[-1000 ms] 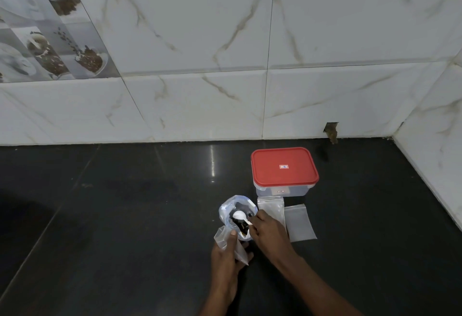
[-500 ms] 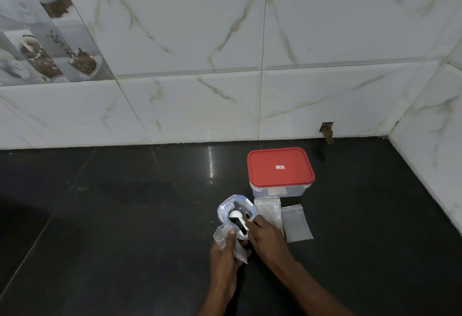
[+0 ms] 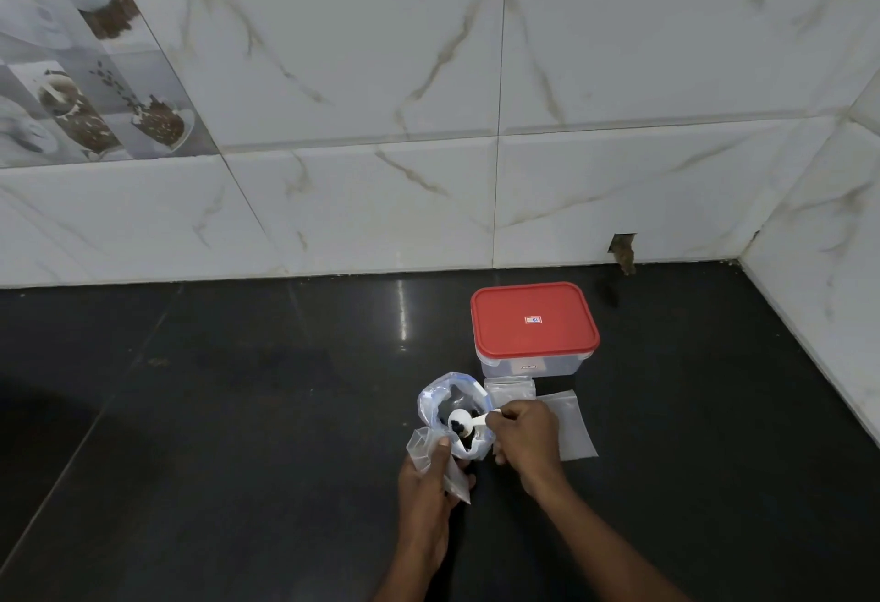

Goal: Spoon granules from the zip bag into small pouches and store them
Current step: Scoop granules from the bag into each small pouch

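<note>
A clear zip bag with a blue seal stands open on the black counter, dark granules at its bottom. My right hand pinches the handle of a white spoon; its bowl sits inside the bag's mouth with dark granules on it. My left hand grips a small clear pouch, open at the top, just left of and below the bag. Two more flat pouches lie to the right, one pouch near the box and another pouch partly behind my right hand.
A clear plastic box with a shut red lid stands behind the pouches. White marble tiles form the back wall, and a side wall closes the corner on the right. The counter stretches away to the left.
The spoon's bowl has turned and lifted slightly in the bag and now carries dark granules. My left hand still holds the small pouch in the same place.
</note>
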